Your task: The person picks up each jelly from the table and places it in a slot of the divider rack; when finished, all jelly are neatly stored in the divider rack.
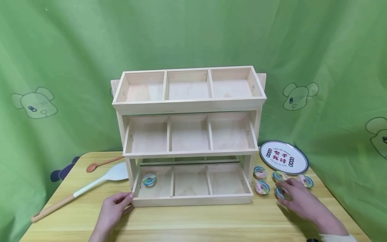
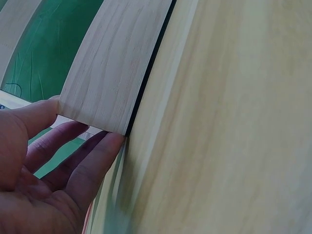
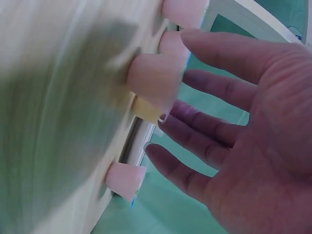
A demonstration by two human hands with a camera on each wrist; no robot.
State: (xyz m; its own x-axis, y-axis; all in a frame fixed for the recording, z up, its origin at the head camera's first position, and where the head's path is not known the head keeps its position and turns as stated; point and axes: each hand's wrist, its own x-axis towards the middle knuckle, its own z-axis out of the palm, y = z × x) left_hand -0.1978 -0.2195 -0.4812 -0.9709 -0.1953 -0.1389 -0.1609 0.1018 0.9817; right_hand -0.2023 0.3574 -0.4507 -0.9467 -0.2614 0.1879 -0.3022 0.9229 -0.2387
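Note:
A three-tier wooden shelf (image 1: 188, 106) with divided trays stands in the middle of the table. My left hand (image 1: 114, 210) holds the front left corner of its bottom tray (image 1: 193, 201); in the left wrist view, thumb and fingertips touch the end of the tray's front board (image 2: 109, 73). One jelly cup (image 1: 149, 180) with a colourful lid sits in that tray's left compartment. On the right, my right hand (image 1: 299, 201) is over a jelly cup (image 3: 153, 78) standing on the table, its fingers spread loosely beside the cup. Other jelly cups (image 1: 262, 187) stand around it.
An oval plate (image 1: 283, 157) with printed characters lies behind the cups. On the left are a white spatula (image 1: 90, 188) with a wooden handle and a small orange-brown spoon (image 1: 102, 164). A green curtain (image 1: 193, 33) hangs behind and at both sides.

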